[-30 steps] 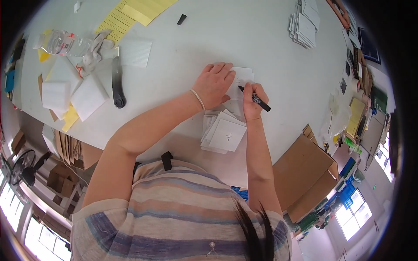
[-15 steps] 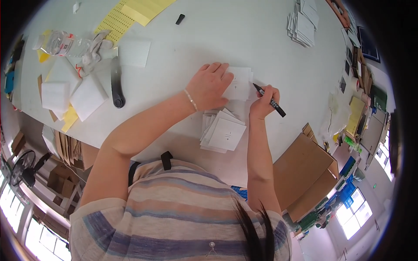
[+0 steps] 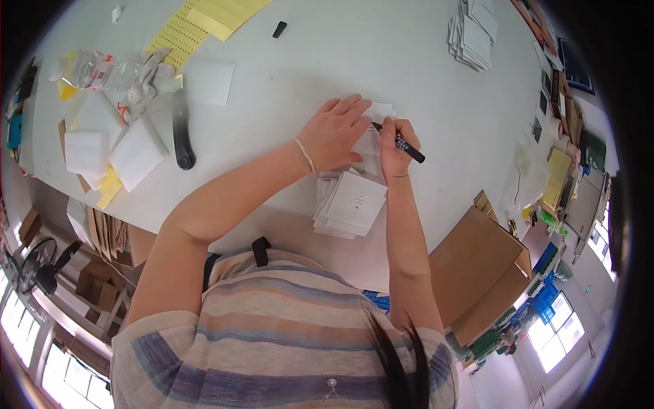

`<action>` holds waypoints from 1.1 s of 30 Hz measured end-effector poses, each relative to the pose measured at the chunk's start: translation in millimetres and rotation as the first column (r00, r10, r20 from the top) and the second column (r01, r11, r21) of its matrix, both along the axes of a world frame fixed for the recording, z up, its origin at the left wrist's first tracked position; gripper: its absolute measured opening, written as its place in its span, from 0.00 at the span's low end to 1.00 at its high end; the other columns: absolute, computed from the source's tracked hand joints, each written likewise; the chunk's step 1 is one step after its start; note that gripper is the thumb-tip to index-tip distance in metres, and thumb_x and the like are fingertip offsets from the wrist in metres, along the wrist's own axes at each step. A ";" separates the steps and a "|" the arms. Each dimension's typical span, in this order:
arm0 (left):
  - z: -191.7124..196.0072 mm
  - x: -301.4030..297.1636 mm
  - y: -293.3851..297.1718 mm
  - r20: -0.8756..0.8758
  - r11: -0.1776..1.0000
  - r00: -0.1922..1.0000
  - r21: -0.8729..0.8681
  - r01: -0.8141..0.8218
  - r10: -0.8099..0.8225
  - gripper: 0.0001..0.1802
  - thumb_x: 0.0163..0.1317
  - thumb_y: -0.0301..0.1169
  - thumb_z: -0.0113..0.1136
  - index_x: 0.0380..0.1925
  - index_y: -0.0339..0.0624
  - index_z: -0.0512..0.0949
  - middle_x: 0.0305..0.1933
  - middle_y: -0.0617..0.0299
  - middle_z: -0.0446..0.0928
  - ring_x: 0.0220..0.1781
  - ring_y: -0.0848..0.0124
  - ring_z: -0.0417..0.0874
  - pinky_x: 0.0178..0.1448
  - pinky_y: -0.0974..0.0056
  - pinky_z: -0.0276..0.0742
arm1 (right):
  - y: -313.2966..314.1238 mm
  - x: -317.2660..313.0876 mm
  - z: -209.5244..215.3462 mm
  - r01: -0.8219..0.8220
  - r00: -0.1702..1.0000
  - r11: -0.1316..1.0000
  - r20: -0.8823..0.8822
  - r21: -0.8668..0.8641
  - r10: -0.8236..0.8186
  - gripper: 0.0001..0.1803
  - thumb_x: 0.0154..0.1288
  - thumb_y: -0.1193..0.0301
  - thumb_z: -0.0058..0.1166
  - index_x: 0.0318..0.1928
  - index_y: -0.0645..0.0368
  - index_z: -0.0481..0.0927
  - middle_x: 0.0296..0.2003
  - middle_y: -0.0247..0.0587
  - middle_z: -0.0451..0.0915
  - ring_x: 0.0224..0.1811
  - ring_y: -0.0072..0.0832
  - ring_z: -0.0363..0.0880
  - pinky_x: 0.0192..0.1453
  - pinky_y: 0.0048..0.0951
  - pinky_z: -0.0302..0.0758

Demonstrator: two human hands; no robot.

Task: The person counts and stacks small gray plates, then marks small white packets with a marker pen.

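My right hand [image 3: 396, 146] grips a black marker [image 3: 410, 150], its tip at a white card [image 3: 368, 142] on the table. Across the card's left side lies my left hand [image 3: 335, 134], palm down with its fingers stretched out. Both hands hide much of the card, and its upper edge shows between them. Just below, nearer my body, a loose stack of white cards [image 3: 354, 204] bears small dark marks on its top card. A small black cap [image 3: 280, 29] lies farther off on the table.
At far right sits another pile of white cards [image 3: 471, 41]. To the left are a black-handled cutter [image 3: 182, 136], white foam pieces [image 3: 139, 150], a clear plastic bottle [image 3: 102, 70], a grey glove [image 3: 144, 88] and yellow sheets [image 3: 228, 15]. An open cardboard box [image 3: 477, 266] stands by the table's right edge.
My right hand has moved left with the marker, bringing its tip onto the card. My left hand has shifted slightly right over the card.
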State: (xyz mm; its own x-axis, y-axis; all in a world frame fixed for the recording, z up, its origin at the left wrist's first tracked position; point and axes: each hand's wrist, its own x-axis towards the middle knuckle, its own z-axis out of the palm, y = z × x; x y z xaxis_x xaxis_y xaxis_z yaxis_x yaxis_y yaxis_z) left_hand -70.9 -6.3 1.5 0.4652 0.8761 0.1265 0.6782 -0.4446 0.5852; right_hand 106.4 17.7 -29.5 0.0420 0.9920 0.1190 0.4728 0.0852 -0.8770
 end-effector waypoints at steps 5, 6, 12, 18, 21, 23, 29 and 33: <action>-9.1 3.9 6.4 -0.093 1.000 0.996 -0.025 -0.015 0.013 0.42 0.41 0.41 0.73 0.56 0.38 0.67 0.67 0.50 0.59 0.70 0.55 0.57 0.70 0.52 0.57 | 0.7 -2.1 -1.4 -0.003 0.997 0.997 0.077 0.078 -0.003 0.10 0.58 0.74 0.59 0.22 0.60 0.72 0.16 0.34 0.69 0.19 0.20 0.64 0.25 0.24 0.65; -10.8 4.1 6.5 -0.101 1.000 0.995 -0.019 -0.015 0.013 0.42 0.41 0.41 0.73 0.57 0.38 0.66 0.67 0.49 0.59 0.70 0.55 0.58 0.70 0.52 0.57 | 1.3 -1.0 -2.9 -0.022 0.997 0.996 0.073 0.083 0.016 0.11 0.58 0.75 0.58 0.22 0.60 0.72 0.16 0.34 0.69 0.19 0.21 0.64 0.25 0.24 0.65; -11.6 5.1 6.8 -0.121 1.000 0.992 -0.011 -0.022 0.021 0.42 0.41 0.41 0.73 0.57 0.37 0.66 0.66 0.49 0.60 0.68 0.56 0.59 0.70 0.53 0.57 | -9.2 14.9 -11.1 0.008 1.000 1.000 0.005 0.003 -0.008 0.11 0.56 0.75 0.58 0.20 0.59 0.71 0.16 0.37 0.70 0.18 0.24 0.65 0.24 0.27 0.64; -10.5 8.3 6.3 -0.112 0.999 0.993 -0.008 -0.040 0.039 0.42 0.41 0.39 0.73 0.57 0.37 0.66 0.66 0.50 0.60 0.68 0.56 0.60 0.70 0.53 0.58 | -16.3 21.8 -14.5 -0.075 0.996 0.997 0.054 0.025 0.073 0.12 0.58 0.75 0.57 0.20 0.59 0.70 0.16 0.33 0.71 0.19 0.21 0.65 0.24 0.24 0.64; -9.6 7.5 5.6 -0.113 0.999 0.993 -0.014 -0.046 0.044 0.42 0.41 0.39 0.73 0.57 0.37 0.66 0.66 0.50 0.61 0.68 0.56 0.60 0.70 0.53 0.58 | -14.7 16.9 -10.6 -0.128 0.984 0.988 0.132 0.086 0.116 0.12 0.60 0.76 0.56 0.21 0.59 0.71 0.17 0.30 0.72 0.20 0.15 0.65 0.25 0.20 0.64; -9.2 8.2 5.5 -0.109 0.999 0.993 -0.017 -0.044 0.041 0.42 0.41 0.38 0.73 0.57 0.37 0.66 0.66 0.50 0.61 0.68 0.56 0.60 0.70 0.53 0.58 | -14.8 16.6 -8.4 -0.146 0.974 0.981 0.190 0.127 0.120 0.12 0.60 0.76 0.56 0.21 0.60 0.71 0.17 0.30 0.72 0.20 0.15 0.65 0.26 0.20 0.64; -10.8 11.1 3.7 -0.100 0.999 0.994 -0.015 -0.046 0.044 0.41 0.41 0.38 0.72 0.56 0.37 0.66 0.66 0.50 0.60 0.68 0.56 0.60 0.70 0.53 0.58 | -20.1 21.2 -13.1 -0.049 0.997 0.997 0.063 0.051 0.046 0.11 0.58 0.77 0.57 0.21 0.60 0.71 0.17 0.32 0.70 0.21 0.17 0.65 0.26 0.20 0.65; -13.1 7.0 2.4 -0.075 0.998 0.995 -0.017 -0.062 0.060 0.41 0.40 0.38 0.73 0.56 0.36 0.66 0.65 0.50 0.60 0.68 0.55 0.60 0.69 0.54 0.59 | -16.9 17.2 -8.8 -0.134 0.980 0.986 0.162 0.102 0.117 0.10 0.60 0.76 0.56 0.22 0.60 0.71 0.17 0.31 0.69 0.21 0.17 0.65 0.25 0.20 0.64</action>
